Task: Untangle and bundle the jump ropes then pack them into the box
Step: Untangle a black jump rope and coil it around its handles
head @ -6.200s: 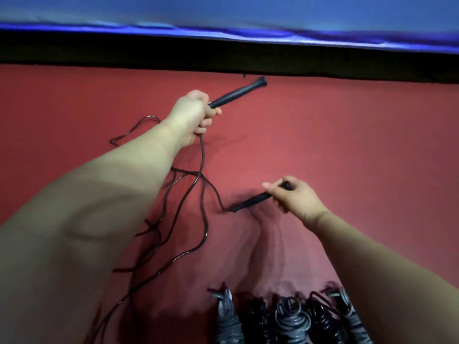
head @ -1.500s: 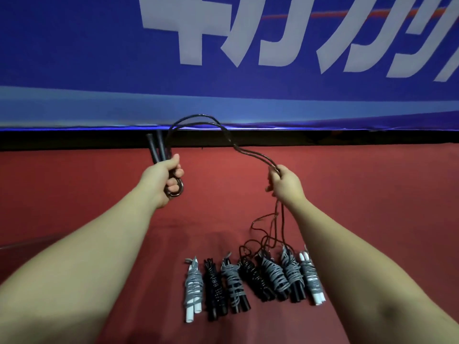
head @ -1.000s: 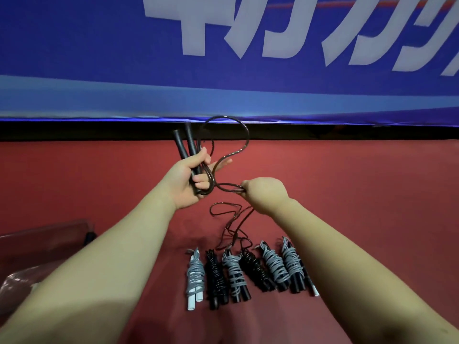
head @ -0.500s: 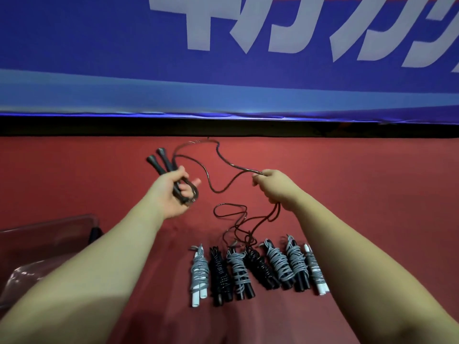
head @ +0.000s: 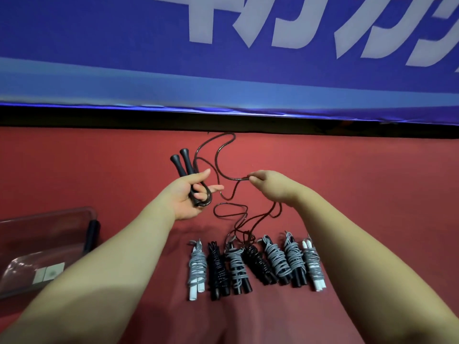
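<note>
Operator: Surroundings?
Checker: Bundled ropes (head: 253, 264) in a row on red floor (head: 372, 194); clear box (head: 49, 219) left.
Operator: Hands?
Checker: Left hand (head: 188, 197) grips both black handles (head: 187, 163), palm up; right hand (head: 270, 187) pinches loose cord (head: 234, 179) above the row.

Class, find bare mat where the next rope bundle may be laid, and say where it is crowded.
Bare mat lies right of the bundle row, past the white-handled bundle. More lies beyond the clear box, left of the black handles. Crowded: black rope dangles from the right hand onto the row's middle.
</note>
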Demonstrator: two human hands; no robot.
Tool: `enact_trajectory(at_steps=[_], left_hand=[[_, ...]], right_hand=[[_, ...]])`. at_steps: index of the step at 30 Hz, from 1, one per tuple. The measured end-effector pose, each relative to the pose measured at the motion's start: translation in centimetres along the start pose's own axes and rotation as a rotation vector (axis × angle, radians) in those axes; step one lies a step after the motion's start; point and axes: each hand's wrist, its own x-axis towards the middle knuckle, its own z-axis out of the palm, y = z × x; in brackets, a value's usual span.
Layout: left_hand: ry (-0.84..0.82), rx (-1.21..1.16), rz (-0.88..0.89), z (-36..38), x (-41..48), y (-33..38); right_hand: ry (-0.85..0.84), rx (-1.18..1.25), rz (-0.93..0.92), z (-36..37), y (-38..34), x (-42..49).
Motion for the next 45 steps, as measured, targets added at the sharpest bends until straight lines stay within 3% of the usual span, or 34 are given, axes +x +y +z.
enact_trajectory(at_steps=[2, 6, 14, 22, 26, 30, 34, 37, 40, 43, 45], left_hand=[[0.026, 0.021, -0.018, -0.5, -0.2, 0.0], [0.013, 0.08, -0.061, 0.1, 0.2, -0.6], [-0.041, -0.037, -0.087, 1.4, 0.7, -1.1], [-0.039, -0.281, -0.011, 1.7, 1.8, -0.2], [-0.068, -0.26, 0.058, 2.7, 1.5, 1.6], [-0.017, -0.114, 0.067, 3.5, 0.6, 3.6], [-0.002, -0.106, 0.131, 3.9, -0.4, 5.8], [0.068, -0.144, 0.187, 2.4, -1.3, 8.0], [0.14, -0.112, 0.179, 0.9, -1.0, 7.5], [0.161, -0.013, 0.08, 0.6, 0.0, 4.9], [0.146, 0.086, 0.02, 1.0, 0.1, 3.1]], right_hand=[[0.126, -0.221, -0.063, 0.1, 0.4, 0.1], [0.285, -0.157, -0.063, 0.6, -0.3, 0.7], [0.447, -0.102, -0.199, 1.1, -1.2, 0.1], [0.426, -0.034, -0.347, 1.8, -1.8, -0.8], [0.318, -0.005, -0.411, 2.0, -2.1, -1.0], [0.18, -0.155, -0.262, -0.8, 0.2, 0.9], [0.395, -0.307, -0.068, -6.0, 1.6, 3.0], [0.604, -0.206, 0.095, -9.1, 4.0, 2.9], [0.614, -0.005, 0.164, -9.5, 4.0, 2.5], [0.525, 0.378, 0.012, -8.2, 0.5, 1.8], [0.392, 0.304, -0.181, -7.1, -2.4, 1.0]])
